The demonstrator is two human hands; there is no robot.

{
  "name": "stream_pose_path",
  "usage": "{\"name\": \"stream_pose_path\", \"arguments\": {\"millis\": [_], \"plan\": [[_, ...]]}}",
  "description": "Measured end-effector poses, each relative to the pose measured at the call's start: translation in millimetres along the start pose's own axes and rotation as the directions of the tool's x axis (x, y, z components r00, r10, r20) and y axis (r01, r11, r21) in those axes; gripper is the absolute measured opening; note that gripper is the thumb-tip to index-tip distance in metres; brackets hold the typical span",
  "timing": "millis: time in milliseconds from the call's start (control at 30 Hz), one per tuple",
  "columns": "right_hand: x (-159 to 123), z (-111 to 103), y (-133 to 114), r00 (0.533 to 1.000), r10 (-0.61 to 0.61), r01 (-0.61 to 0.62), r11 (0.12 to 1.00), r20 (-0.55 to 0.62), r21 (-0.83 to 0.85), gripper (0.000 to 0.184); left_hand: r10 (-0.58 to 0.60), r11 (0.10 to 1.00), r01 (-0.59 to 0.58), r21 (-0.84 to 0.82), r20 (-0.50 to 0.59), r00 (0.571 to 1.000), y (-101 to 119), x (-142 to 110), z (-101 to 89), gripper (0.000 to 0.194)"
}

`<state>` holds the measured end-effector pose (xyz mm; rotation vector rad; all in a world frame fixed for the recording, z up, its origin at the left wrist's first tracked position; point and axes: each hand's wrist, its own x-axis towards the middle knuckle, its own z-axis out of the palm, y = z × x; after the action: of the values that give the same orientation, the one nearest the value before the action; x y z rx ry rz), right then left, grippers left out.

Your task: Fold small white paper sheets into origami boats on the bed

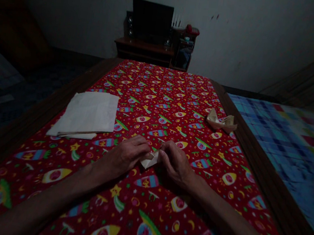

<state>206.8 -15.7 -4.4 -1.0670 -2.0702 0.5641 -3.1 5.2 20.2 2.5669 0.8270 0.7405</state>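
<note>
A small piece of folded paper [149,161] sits between my two hands, just above or on the red patterned cloth [147,212]. My left hand [133,150] pinches its left side with curled fingers. On the other side, my right hand [175,160] has thumb and fingers closed on the paper's right end. The fingertips hide part of the folds. To the left lies a stack of white paper sheets [91,112], its near edge slightly uneven. A folded paper boat [221,122] rests by the right edge of the cloth, apart from my hands.
Dark wooden edges [269,186] border the cloth. Beyond its far end stands a low wooden cabinet [145,47] with a black screen [152,18], speakers and a red telephone [192,30]. A blue checked cloth [277,148] spreads at the right. The room is dim.
</note>
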Motion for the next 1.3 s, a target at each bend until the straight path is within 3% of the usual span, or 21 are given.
{"name": "stream_pose_path", "arguments": {"millis": [67, 167, 233, 567, 700, 800, 933, 1100, 1300], "plan": [[0.7, -1.8, -1.0, 0.998, -0.057, 0.058, 0.997, 0.015, -0.041, 0.005, 0.009, 1.000, -0.009, 0.003, 0.003, 1.000, -0.7, -0.2, 1.1, 0.011], [1.8, -3.0, -3.4, 0.988, -0.138, 0.146, 0.983, 0.075, -0.109, 0.017, 0.049, 0.999, -0.050, 0.015, 0.004, 0.999, -1.3, -0.4, 2.7, 0.011], [2.0, -3.1, -4.1, 0.980, -0.156, 0.172, 0.976, 0.124, -0.134, 0.012, 0.058, 0.998, -0.058, 0.022, 0.010, 0.998, -1.6, -0.4, 2.8, 0.012], [-9.5, -15.3, 9.8, 0.996, -0.082, 0.083, 0.995, 0.038, -0.046, 0.011, -0.037, 0.999, 0.038, -0.017, 0.044, 0.998, -14.8, -12.2, -9.6, 0.013], [-12.8, -15.2, 8.5, 0.995, -0.076, 0.079, 0.996, 0.069, -0.048, 0.012, -0.011, 1.000, 0.009, 0.022, 0.068, 0.998, -10.8, -12.5, -6.8, 0.011], [-12.4, -13.8, 5.2, 0.990, -0.076, 0.085, 0.994, 0.116, -0.073, 0.010, 0.010, 0.999, -0.007, -0.039, 0.079, 0.997, -7.6, -11.0, -1.3, 0.012], [-12.6, -14.2, 4.9, 0.992, -0.037, 0.045, 0.997, 0.124, -0.062, 0.013, -0.089, 0.992, 0.095, -0.078, 0.079, 0.993, -13.0, -13.3, 7.3, 0.016], [-12.5, -12.9, 4.2, 0.989, 0.121, -0.108, 0.983, 0.082, -0.149, 0.020, -0.296, 0.953, 0.293, -0.081, -0.019, 0.955, -15.0, -13.9, 14.4, 0.011], [-10.6, -7.9, 0.7, 0.991, 0.110, -0.091, 0.975, 0.082, -0.204, 0.019, -0.241, 0.970, 0.242, -0.023, 0.056, 0.969, 1.7, -6.9, 15.4, 0.068]]}}
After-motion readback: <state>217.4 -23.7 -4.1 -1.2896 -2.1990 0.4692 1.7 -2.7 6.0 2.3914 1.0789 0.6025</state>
